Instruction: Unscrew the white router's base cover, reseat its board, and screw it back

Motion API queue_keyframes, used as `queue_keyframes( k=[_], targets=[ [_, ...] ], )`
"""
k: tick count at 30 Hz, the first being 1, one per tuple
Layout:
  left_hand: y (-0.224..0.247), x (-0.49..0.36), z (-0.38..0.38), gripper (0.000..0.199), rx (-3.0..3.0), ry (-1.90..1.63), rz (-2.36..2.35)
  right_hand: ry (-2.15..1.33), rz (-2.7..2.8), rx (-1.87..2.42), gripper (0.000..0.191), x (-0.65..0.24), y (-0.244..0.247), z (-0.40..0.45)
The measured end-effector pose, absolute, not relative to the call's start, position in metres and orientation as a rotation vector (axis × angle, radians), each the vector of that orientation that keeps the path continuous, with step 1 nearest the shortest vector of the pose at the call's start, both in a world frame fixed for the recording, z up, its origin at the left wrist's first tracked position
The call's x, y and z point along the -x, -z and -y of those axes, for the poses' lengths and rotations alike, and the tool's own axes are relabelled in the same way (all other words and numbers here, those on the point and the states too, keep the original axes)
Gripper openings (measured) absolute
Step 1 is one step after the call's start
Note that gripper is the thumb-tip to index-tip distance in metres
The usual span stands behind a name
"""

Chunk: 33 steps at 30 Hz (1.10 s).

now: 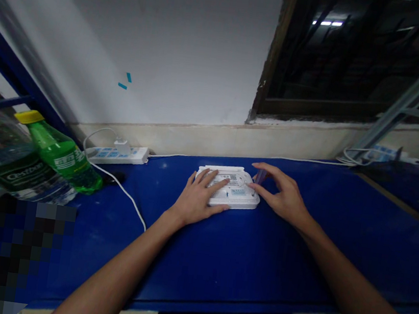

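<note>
A white router-like box (240, 200) with vents, printed labels and a barcode sticker lies flat on the blue tabletop (241, 264). My left hand (200, 197) rests on its left part, fingers spread over the top face and thumb along the near edge. At the box's right end, my right hand (284, 192) is curled, with thumb and fingers around a small bluish-purple piece (260, 175). The piece stands at the box's far right corner. Its exact kind is too small and blurred to tell.
A white power strip (138, 156) with a plugged-in charger (121, 145) lies along the wall; a white cable (127, 193) runs forward from it. Left are a green bottle (65, 153) with a yellow cap and a large clear bottle (25, 174). Another socket strip (382, 153) lies far right.
</note>
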State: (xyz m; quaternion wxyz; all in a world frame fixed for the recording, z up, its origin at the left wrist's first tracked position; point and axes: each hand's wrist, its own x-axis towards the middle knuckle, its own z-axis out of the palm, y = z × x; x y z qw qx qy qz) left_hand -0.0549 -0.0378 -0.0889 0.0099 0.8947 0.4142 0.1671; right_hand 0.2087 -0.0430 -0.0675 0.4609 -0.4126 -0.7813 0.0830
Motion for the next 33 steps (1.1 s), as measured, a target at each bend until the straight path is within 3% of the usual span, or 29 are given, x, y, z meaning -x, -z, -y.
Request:
queue_keyframes(
  k=[5,13,18,23,28,33],
  targets=[
    [0.0896,0.0551,0.0374,0.071,-2.813,-0.516,-1.299,-0.524,1.868,0.923,0.054,-0.2105,0.0699,0.0431],
    [0.0891,0.0541,0.0370,0.072,-2.818,-0.510,-1.290,-0.221,1.914,1.017,0.051,-0.2089,0.0680,0.0421],
    [0.0894,0.0545,0.0366,0.070,-2.809,-0.512,-1.291,-0.507,1.854,0.951,0.069,-0.2099,0.0685,0.0430],
    [0.0904,0.0547,0.0362,0.070,-2.814,-0.520,-1.286,-0.488,1.886,0.957,0.052,-0.2062,0.0689,0.0461],
    [0.0899,0.0551,0.0365,0.071,-2.821,-0.513,-1.291,-0.164,1.901,1.055,0.053,-0.2082,0.0686,0.0438],
    [0.0901,0.0550,0.0374,0.072,-2.798,-0.520,-1.286,-0.259,1.931,1.023,0.050,-0.2117,0.0674,0.0426]
  ],
)
